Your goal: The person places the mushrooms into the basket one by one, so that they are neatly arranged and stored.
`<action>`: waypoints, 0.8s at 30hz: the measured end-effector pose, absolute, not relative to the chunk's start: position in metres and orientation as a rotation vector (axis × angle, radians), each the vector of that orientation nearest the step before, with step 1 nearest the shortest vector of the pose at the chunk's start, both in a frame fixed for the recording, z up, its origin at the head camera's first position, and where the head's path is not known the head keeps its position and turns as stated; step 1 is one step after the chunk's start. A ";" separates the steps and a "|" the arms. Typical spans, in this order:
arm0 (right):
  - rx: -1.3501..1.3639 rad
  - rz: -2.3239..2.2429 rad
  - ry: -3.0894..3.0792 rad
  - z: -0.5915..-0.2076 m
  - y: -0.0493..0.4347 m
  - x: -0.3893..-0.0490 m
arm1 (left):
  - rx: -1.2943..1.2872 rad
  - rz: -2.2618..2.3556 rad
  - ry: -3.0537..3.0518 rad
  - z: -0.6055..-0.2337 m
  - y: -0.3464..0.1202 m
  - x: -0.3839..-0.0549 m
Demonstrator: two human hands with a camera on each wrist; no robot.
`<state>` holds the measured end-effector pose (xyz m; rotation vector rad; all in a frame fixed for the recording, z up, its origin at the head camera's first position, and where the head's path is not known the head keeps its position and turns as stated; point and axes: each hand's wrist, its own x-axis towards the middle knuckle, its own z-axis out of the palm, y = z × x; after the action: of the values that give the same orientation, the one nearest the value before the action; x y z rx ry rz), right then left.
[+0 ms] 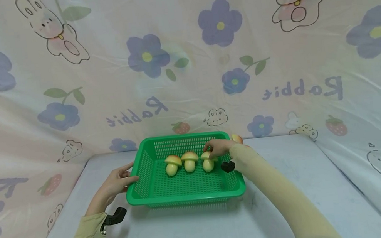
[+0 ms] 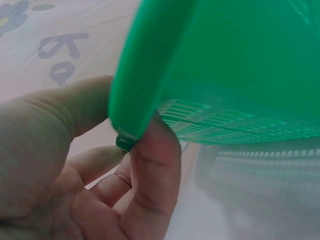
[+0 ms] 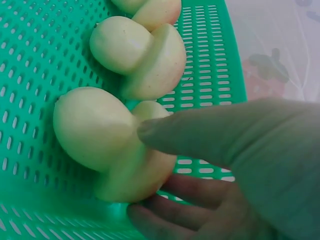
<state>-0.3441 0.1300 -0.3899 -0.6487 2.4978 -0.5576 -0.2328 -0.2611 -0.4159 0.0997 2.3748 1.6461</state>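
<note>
A green plastic basket (image 1: 184,196) with slotted walls stands on the table. Inside it, toy mushrooms with yellow stems and orange-tinged caps lie in a row: a left one (image 1: 172,169), a middle one (image 1: 190,166) and a right one (image 1: 208,166). My left hand (image 1: 115,184) pinches the basket's left rim (image 2: 145,65), thumb on one side and fingers curled beneath. Reaching over the basket's right wall, my right hand (image 1: 220,147) holds the right mushroom by its cap. In the right wrist view, the thumb (image 3: 175,131) lies on the cap, with the fingers around its far side.
Just past the basket's right back corner, a rounded orange-and-yellow thing (image 1: 236,139) shows partly behind my right arm. A patterned cloth (image 1: 186,80) hangs along the back and sides of the white table (image 1: 195,231). A dark wrist mount (image 1: 115,217) sticks out from my left sleeve.
</note>
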 end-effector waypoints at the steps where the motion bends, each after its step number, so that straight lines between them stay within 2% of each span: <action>1: -0.647 -0.557 2.501 -0.390 0.130 -0.344 | 0.099 1.645 2.378 -0.416 -0.261 -0.233; 9: -0.610 -0.658 2.488 -0.386 0.132 -0.339 | 0.115 1.643 2.390 -0.416 -0.260 -0.233; 24: -0.718 -1.026 2.405 -0.378 0.157 -0.320 | 0.136 1.653 2.385 -0.417 -0.259 -0.232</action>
<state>-0.3204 0.1570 -0.3778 -0.7181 2.4050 -1.0257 -0.2319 -0.2591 -0.4173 0.1362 2.3854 1.6527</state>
